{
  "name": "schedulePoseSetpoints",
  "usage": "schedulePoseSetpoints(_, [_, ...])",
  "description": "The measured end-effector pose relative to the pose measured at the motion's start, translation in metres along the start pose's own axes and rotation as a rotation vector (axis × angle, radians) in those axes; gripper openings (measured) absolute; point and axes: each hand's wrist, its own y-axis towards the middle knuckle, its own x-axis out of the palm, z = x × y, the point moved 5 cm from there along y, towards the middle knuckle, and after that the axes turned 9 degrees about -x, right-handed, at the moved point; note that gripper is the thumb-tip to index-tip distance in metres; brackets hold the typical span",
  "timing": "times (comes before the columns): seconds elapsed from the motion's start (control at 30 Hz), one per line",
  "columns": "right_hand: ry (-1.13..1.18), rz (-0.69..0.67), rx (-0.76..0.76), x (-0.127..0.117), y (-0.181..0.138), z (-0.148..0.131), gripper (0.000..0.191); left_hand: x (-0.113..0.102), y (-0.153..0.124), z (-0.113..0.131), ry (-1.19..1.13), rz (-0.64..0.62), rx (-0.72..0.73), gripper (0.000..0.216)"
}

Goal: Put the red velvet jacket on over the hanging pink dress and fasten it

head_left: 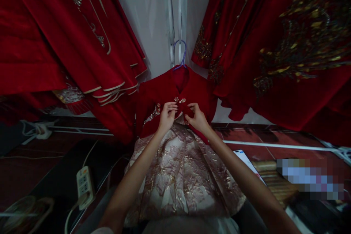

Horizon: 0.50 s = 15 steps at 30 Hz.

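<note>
A small red jacket [153, 93] with a stand collar hangs on a purple hanger [183, 53] in front of me. Pearly beaded fasteners [180, 100] sit at its chest, and a silvery beaded ornament [153, 114] decorates one side. Below it spreads a pale pink and gold brocade skirt [175, 168]. My left hand [168, 116] is closed on the jacket's front edge, just under the fasteners. Opposite it, my right hand [197, 117] pinches the other front edge. The two edges part slightly between my hands, and the fingertips partly hide the cloth they grip.
Red garments with beading [90, 55] hang at the left, and others with gold embroidery [301, 51] at the right. A power strip [85, 187] with a cord lies at the lower left. To the right are a phone [248, 164], a wooden stool [274, 179] and a white rail [274, 145].
</note>
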Motion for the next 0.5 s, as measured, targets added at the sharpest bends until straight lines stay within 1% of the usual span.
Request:
schedulePoseSetpoints(0.07, [0.057, -0.043, 0.123, -0.007, -0.011, 0.004, 0.031, 0.002, -0.001, -0.006, -0.058, -0.050, -0.109, 0.022])
schedulePoseSetpoints(0.13, [0.239, -0.075, 0.229, -0.010, -0.016, 0.002, 0.033, 0.006, -0.006, -0.008, -0.100, -0.128, -0.225, 0.032])
schedulePoseSetpoints(0.2, [0.443, -0.143, 0.281, -0.007, -0.017, -0.006, 0.039, 0.011, -0.016, -0.007, -0.127, -0.219, -0.313, 0.042])
schedulePoseSetpoints(0.27, [0.539, -0.211, 0.256, -0.004, -0.017, -0.015, 0.045, 0.012, -0.027, -0.005, -0.105, -0.298, -0.330, 0.042])
schedulePoseSetpoints(0.3, [0.524, -0.214, 0.217, -0.004, -0.016, -0.019, 0.047, 0.010, -0.031, -0.004, -0.070, -0.316, -0.313, 0.040])
schedulePoseSetpoints(0.33, [0.465, -0.188, 0.171, -0.005, -0.015, -0.022, 0.047, 0.006, -0.033, -0.004, -0.028, -0.313, -0.290, 0.038])
schedulePoseSetpoints(0.4, [0.271, -0.063, 0.077, -0.011, -0.014, -0.027, 0.044, -0.007, -0.032, -0.006, 0.035, -0.237, -0.261, 0.034])
schedulePoseSetpoints(0.47, [0.109, 0.046, 0.000, -0.013, -0.014, -0.034, 0.035, -0.027, -0.025, -0.009, 0.030, -0.056, -0.261, 0.032])
schedulePoseSetpoints(0.5, [0.078, 0.054, -0.025, -0.011, -0.013, -0.037, 0.029, -0.038, -0.021, -0.009, 0.010, 0.051, -0.255, 0.032])
